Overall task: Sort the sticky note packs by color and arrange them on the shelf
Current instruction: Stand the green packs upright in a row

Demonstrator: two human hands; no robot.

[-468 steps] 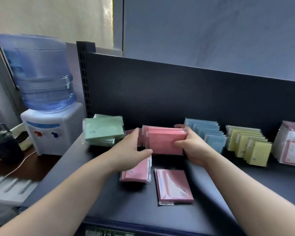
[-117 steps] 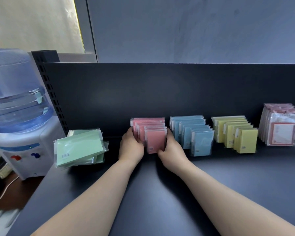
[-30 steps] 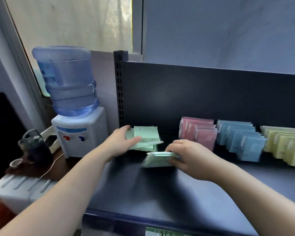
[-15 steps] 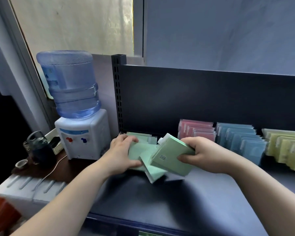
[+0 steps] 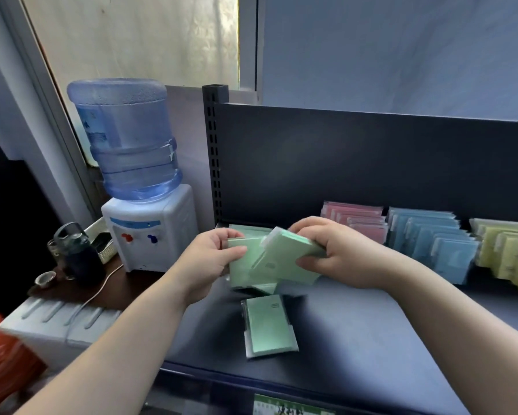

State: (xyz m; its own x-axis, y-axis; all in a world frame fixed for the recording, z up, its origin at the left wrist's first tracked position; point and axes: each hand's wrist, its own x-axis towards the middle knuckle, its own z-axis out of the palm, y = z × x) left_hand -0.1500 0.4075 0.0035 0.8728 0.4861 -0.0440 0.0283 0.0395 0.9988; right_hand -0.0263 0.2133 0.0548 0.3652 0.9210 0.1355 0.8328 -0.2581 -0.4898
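Green sticky note packs [image 5: 242, 266] are held upright in the left hand [image 5: 209, 260], with the thumb across the front face and the fingers curled round the left edge. The right hand [image 5: 340, 256] grips a second green pack [image 5: 286, 260], fingers wrapped over its top and thumb under its lower right edge. This pack is tilted, its upper corner leaning toward the left hand. The two held items overlap and touch. The number of packs in the left hand cannot be determined, since the stack is partly covered and blurred.

Below the hands, nearer the person, a loose green pack [image 5: 268, 326] lies flat on the shelf [image 5: 371, 339], apart from both hands.

Behind and to the right of the right hand, a pink row [image 5: 359, 218] stands upright near the back panel [image 5: 356, 163]. A blue row [image 5: 431, 238] stands just beside it, farther right. A yellow row [image 5: 509, 253] follows at the frame edge.

Left of the left hand, beyond the slotted shelf upright [image 5: 214, 157], a water dispenser [image 5: 150, 232] carries a blue bottle [image 5: 126, 139]. Farther left stand a dark jug [image 5: 75, 253] and a small cup [image 5: 45, 278]. A white cable [image 5: 93, 298] runs from the dispenser toward the person.
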